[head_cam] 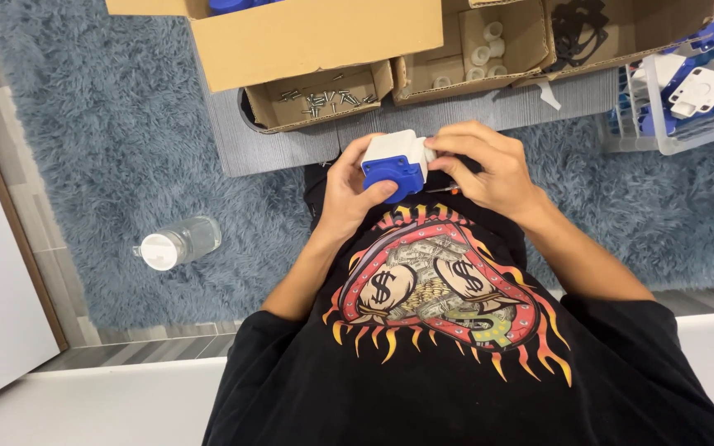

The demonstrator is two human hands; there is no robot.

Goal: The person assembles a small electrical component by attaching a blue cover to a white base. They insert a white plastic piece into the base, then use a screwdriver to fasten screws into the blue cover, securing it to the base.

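My left hand (347,192) grips a small blue and white plastic socket part (395,164) from its left side, held above my lap. My right hand (489,168) rests its fingertips on the part's white top right corner. A thin tool with an orange handle (442,190) shows just under my right hand; how it is held is hidden. Below the hands is my black printed shirt (423,330).
A small cardboard box of screws (320,97) and one with white round pieces (479,51) sit ahead on a grey mat. A clear crate of blue and white parts (687,91) stands at right. A plastic bottle (177,243) lies on the blue shaggy rug at left.
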